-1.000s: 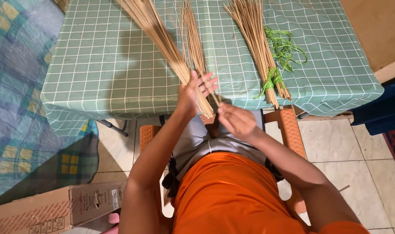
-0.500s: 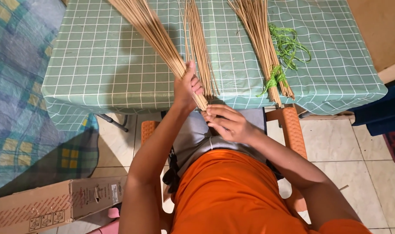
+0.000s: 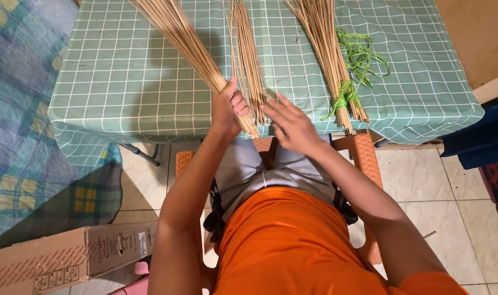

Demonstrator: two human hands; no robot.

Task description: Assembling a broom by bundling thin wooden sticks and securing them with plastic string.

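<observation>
Partly out of frame, all three bundles of thin tan sticks run off the top edge, so their far ends and full length cannot be judged. The left hand (image 3: 227, 109) is clamped around the near end of the left stick bundle (image 3: 178, 38), fingers wrapped over it; the bundle slants up and away to the left of that hand, and its cut ends poke out just below the fist, over the tabletop's near edge. How many sticks the grip takes in cannot be told.

The right hand (image 3: 293, 123) is spread open, fingers apart and flat, holding nothing. Its fingertips lie at the near end of the middle stick bundle (image 3: 246, 54), which rests on the tabletop (image 3: 123, 82) just beside the left hand; whether the fingertips press on the sticks or only hover over them cannot be made out. The palm side is hidden from view.

Well to the right of the right hand lies a third stick bundle (image 3: 325, 49), tied near its lower end with green string (image 3: 342, 101); more loose green string (image 3: 364, 54) is heaped just beside it.

A green checked cloth covers the tabletop and hangs over its edges, hiding the surface beneath. Below the hands, the person's lap and orange shirt (image 3: 293, 240) block most of an orange woven chair (image 3: 364, 158). A cardboard box (image 3: 63, 257) lies on the tiled floor, down and left of the left arm, cut off by the bottom edge.
</observation>
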